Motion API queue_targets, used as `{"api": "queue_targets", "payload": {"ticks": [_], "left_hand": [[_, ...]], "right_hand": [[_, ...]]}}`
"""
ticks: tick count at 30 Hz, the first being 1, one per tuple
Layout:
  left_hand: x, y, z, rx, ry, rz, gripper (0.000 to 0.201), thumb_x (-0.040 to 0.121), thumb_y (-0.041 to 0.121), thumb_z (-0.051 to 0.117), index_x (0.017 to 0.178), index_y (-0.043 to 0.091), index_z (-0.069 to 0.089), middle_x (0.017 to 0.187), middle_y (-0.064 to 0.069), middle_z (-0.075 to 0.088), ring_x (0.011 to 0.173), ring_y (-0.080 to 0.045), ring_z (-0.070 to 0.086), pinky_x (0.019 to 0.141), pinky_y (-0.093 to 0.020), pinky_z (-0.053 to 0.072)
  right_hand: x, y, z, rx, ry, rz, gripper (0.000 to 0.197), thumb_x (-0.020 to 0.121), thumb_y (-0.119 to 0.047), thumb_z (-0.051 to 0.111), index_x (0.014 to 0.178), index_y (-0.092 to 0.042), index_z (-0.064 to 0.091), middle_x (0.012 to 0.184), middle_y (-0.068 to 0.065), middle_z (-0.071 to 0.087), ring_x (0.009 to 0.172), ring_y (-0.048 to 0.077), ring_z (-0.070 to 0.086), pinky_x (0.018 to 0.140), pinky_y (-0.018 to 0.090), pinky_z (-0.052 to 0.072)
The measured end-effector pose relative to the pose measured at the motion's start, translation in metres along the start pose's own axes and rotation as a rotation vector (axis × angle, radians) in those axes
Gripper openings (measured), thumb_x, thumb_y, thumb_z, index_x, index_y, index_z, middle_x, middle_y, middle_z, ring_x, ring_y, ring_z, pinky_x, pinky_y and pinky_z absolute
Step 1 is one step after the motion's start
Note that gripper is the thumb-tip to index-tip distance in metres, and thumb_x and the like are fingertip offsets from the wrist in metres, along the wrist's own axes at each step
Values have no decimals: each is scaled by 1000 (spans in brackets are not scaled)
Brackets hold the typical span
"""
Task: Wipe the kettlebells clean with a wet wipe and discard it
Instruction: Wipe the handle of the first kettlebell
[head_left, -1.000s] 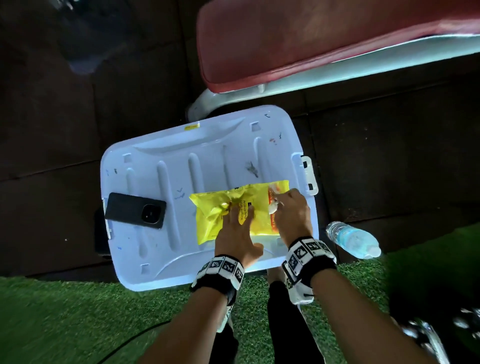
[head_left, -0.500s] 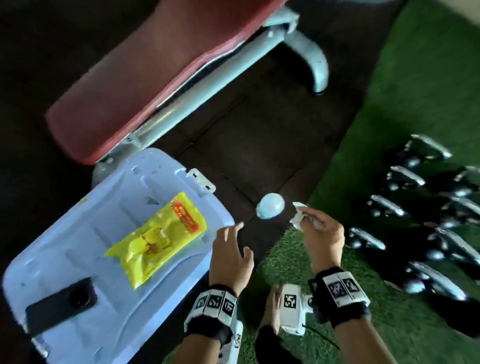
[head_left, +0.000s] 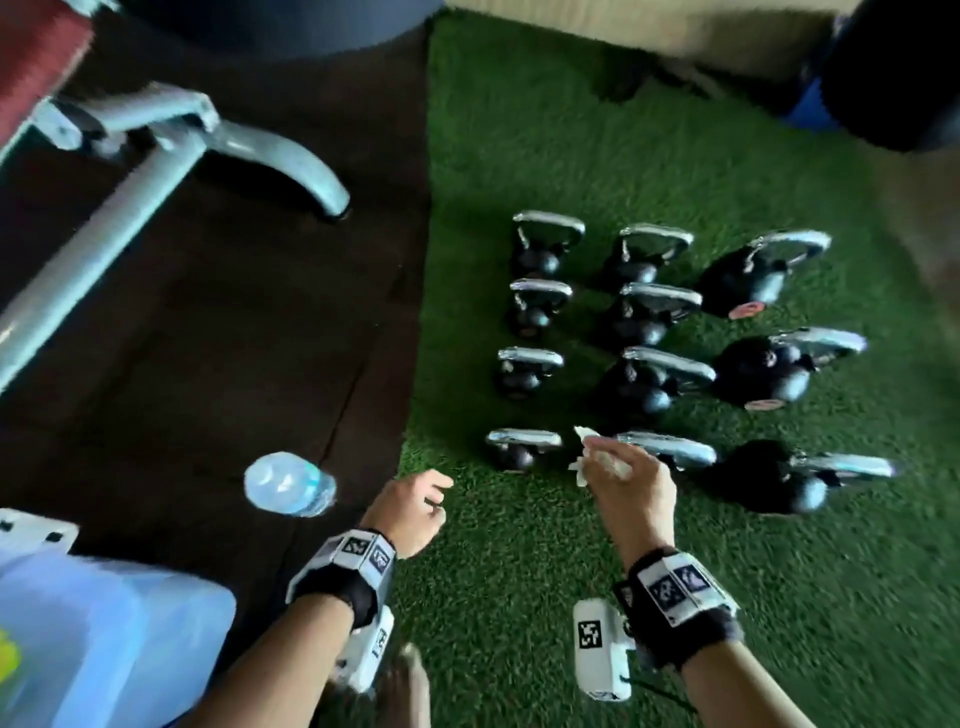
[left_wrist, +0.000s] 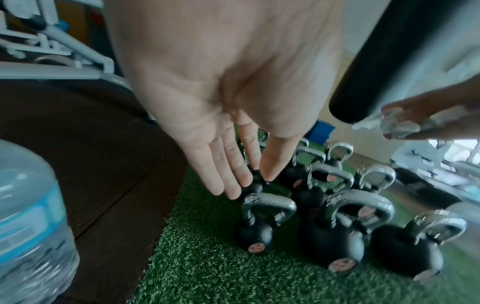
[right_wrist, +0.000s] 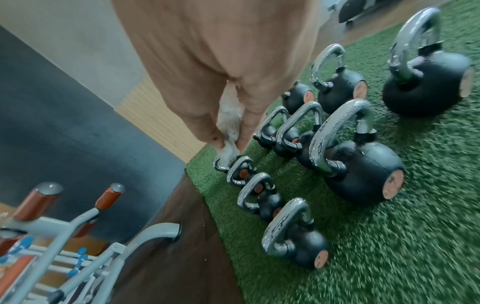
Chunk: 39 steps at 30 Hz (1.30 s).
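The wet wipe (head_left: 589, 460) is now out of its yellow pack and the view has swung off the white storage bin (head_left: 104, 634), which a second ago filled the middle of the head camera and now sits only at 8 o'clock. In its place the kettlebells (head_left: 654, 364) fill the frame from centre out to 3 o'clock, standing in 3 columns on the green turf (head_left: 519, 571). By my judgement the fetching step is finished and the first wipe stroke is next; no kettlebell is touched yet.

The right hand (head_left: 626, 486) pinches the crumpled wipe between thumb and fingers, hovering over the nearest row between the small front-left kettlebell (head_left: 522, 449) and its bigger neighbour (head_left: 670, 452). The left hand (head_left: 410, 512) hangs empty at 6 o'clock above the turf's edge. A half second ago it was still reaching back toward the bin.

The left wrist view shows what the head view blurs: the left fingers (left_wrist: 228, 172) are straight and close together, holding nothing, with the water bottle (left_wrist: 31, 236) near at 8 o'clock on the dark rubber floor (left_wrist: 109, 164). The right wrist view shows the wipe (right_wrist: 228, 131) trapped along the length of the fingers, its tail hanging just above the farthest small handle. It also shows copper-coloured discs on the kettlebell faces, which the head view hardly resolves. No waste bin shows anywhere.
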<state>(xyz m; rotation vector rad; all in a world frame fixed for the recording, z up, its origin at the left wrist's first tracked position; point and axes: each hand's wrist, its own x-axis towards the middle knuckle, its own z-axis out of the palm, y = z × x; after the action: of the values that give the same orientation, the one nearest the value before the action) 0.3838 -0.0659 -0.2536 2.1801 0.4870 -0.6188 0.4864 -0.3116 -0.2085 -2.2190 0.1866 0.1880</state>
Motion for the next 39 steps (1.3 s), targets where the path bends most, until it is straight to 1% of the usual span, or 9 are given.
{"api": "queue_targets", "payload": {"ticks": [4,8,12,16,19,24,29,35,39], "left_hand": [[91,-30,37,182,-29,-140,52,88,16,65,138,20,53,126,2,70,118,-22,63,95,-26,47],[171,-55,91,32,38,-332,78,78,31,79,147,22,43,141,0,60,128,-23,57,104,-29,46],[230,-69,153,-262,91,-314,100,68,44,90,150,19,39,148,-2,54,130,-22,56,108,-30,44],[270,-72,203,-535,244,-213,72,61,47,93,122,29,60,121,9,68,107,-15,66,83,-17,47],[283,-62,223,-690,382,-150,57,57,50,94,102,37,60,94,22,64,86,-6,66,73,-20,54],[291,-54,236,-806,451,-101,45,62,37,96,93,32,64,97,4,75,69,-10,76,55,-33,63],[288,-49,225,-754,432,-154,35,67,25,94,94,24,72,91,2,74,66,-4,71,53,-23,59],[289,-42,220,-794,402,-180,28,75,12,86,77,27,62,66,17,57,40,19,52,34,-5,38],[292,-44,226,-801,408,-150,36,70,21,92,95,23,65,82,9,67,49,17,59,39,-5,42]], "right_hand": [[43,55,31,-35,-71,-126,21,85,-27,72,105,-31,74,96,-16,72,86,-2,65,68,-1,41],[80,96,68,-30,-88,-205,18,85,-22,73,102,-21,76,101,-3,71,88,8,65,76,20,53],[113,121,99,-80,-75,-299,15,84,-21,76,98,-26,77,93,-9,66,80,1,60,65,2,41],[133,136,115,-90,-54,-406,17,81,-19,78,95,-28,78,88,-16,66,76,-15,54,65,-5,36],[134,146,121,-54,-67,-512,18,81,-15,76,96,-24,79,91,-11,71,78,-6,63,68,-1,43],[130,153,132,-78,-76,-616,17,83,-12,73,96,-21,78,89,-5,67,78,3,63,71,7,48],[126,149,149,-109,-174,-635,14,84,-9,72,96,-14,79,92,-1,65,82,11,65,77,25,56],[124,152,163,-352,-274,-673,25,65,-6,81,86,-17,74,91,-4,55,80,13,57,66,22,52],[123,169,157,-346,-98,-588,21,76,4,63,77,-16,69,85,-2,53,75,18,56,61,24,48]]}}
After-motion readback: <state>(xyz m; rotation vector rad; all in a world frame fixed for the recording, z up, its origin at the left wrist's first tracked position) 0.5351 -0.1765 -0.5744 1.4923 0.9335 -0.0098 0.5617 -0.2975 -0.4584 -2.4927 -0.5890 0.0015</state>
